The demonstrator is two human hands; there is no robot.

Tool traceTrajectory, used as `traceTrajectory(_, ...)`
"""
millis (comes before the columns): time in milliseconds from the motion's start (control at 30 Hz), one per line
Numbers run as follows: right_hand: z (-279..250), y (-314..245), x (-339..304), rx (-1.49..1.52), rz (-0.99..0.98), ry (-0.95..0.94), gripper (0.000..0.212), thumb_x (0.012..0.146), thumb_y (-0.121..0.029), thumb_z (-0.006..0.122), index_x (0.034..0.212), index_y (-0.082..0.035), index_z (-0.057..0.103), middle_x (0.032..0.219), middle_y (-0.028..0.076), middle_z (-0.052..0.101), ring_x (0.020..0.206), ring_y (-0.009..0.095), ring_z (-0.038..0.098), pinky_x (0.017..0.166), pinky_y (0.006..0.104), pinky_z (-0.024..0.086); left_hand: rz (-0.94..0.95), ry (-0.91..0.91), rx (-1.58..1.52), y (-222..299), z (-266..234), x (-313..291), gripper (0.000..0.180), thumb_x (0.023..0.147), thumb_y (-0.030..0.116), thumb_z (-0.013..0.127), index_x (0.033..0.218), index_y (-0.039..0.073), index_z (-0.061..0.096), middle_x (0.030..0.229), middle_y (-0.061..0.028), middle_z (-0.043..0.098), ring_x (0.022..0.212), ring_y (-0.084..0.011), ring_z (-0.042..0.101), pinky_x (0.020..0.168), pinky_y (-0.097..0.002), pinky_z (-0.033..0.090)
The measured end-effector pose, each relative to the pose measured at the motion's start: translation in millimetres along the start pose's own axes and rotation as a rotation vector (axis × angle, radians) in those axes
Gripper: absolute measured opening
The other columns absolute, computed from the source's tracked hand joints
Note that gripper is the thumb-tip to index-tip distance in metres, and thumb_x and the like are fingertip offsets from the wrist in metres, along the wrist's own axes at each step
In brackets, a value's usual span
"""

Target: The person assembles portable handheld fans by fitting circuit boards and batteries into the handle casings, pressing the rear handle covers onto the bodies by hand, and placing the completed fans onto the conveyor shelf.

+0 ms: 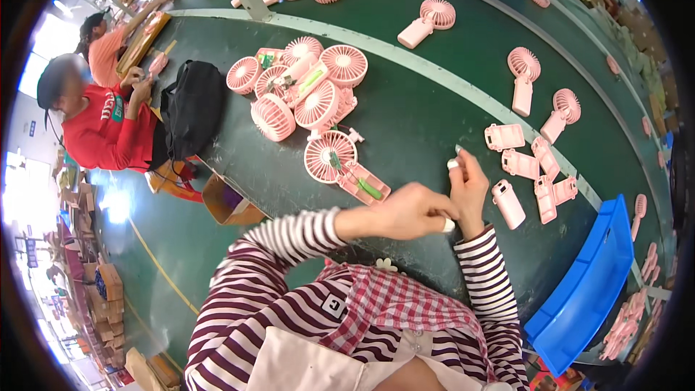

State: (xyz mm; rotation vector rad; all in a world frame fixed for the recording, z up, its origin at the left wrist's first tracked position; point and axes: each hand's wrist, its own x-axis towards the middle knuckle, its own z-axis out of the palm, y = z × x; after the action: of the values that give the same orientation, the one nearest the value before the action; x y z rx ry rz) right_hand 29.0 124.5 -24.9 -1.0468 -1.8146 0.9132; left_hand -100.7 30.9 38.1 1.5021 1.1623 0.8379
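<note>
My left hand [413,211] is closed, its fingers curled in beside my right hand; what they pinch, if anything, is hidden. My right hand [470,192] points away from me with fingers loosely apart, and no held object shows. White wraps cover some fingertips on both hands. Just beyond my left hand lies a pink handheld fan [331,157] with its handle shell [364,184] opened, showing a green part and thin wires. Behind it is a pile of pink fan heads [316,105], some with circuit boards exposed. Right of my right hand lies a pink handle casing [508,204].
Several pink casing halves [520,164] lie at the right, near a blue bin [583,282]. Finished-looking fans [438,14] rest beyond a pale divider rail [405,58]. At the left are a black bag [192,108], a cardboard box [224,203] and a person in red [108,127].
</note>
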Motion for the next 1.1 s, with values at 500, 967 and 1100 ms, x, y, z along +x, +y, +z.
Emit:
traceTrajectory(500,-2.1,-7.3,2.7,0.064,0.025,-0.078,0.011,0.082,0.000,0.053,0.092,0.004,0.056,0.072,0.005,0.051,0.061,0.011,0.047,0.057,0.0213,0.038,-0.346,0.493,1.201,-67.5,-347.6,161.8,0.039,0.070,0.031,0.065,0.102,0.010,0.065,0.097,-0.0128,0.065,0.091,-0.0277,0.062,0.080,-0.0389,0.049)
traceTrajectory(967,-0.6,-3.7,0.0,0.021,0.076,-0.100,0.015,0.079,0.003,0.053,0.093,0.003,0.058,0.074,0.009,0.057,0.061,0.016,0.053,0.057,0.0249,0.042,-0.447,0.551,1.288,-122.0,-420.8,205.8,0.052,0.076,0.040,0.053,0.121,0.012,0.053,0.114,-0.0197,0.056,0.105,-0.0361,0.054,0.093,-0.0417,0.041)
traceTrajectory(1100,-1.6,-8.6,2.3,-0.039,0.047,-0.096,0.016,0.080,0.001,0.052,0.095,0.003,0.059,0.073,0.009,0.056,0.062,0.016,0.053,0.058,0.0242,0.041,-0.189,0.661,0.939,-80.0,-417.7,146.8,0.058,0.069,0.031,0.065,0.121,0.008,0.053,0.101,-0.0135,0.063,0.090,-0.0251,0.062,0.084,-0.0325,0.046)
